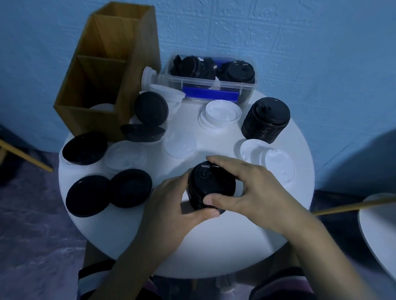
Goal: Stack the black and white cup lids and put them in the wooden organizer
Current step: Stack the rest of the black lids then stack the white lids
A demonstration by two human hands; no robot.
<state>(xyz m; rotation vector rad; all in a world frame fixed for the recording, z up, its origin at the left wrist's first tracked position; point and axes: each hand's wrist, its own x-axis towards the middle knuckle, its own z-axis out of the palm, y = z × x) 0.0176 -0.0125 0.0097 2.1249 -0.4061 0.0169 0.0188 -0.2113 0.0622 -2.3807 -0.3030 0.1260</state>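
Black lid stack is held low over the near-ctr of the round white table; whether it's touching the top can't be told. It is gripped by both hands. L hand is curled round its left side w/ the thumb laid along the near edge. R hand is clamped across it, thumb on the near rim, fingers hooked over the far rim.

Wooden organizer is stood upright at rear left, well apart from the held stack; a white lid is seen low in its front compartment. A second black stack is stood at rear right. A white lid pile is set btwn it & the organizer, and more white lids are laid just right of R hand. Loose black lids are scattered on the left side, two of them touching at near left, others by the organizer. A clear plastic box w/ black lids inside is placed at the back edge.
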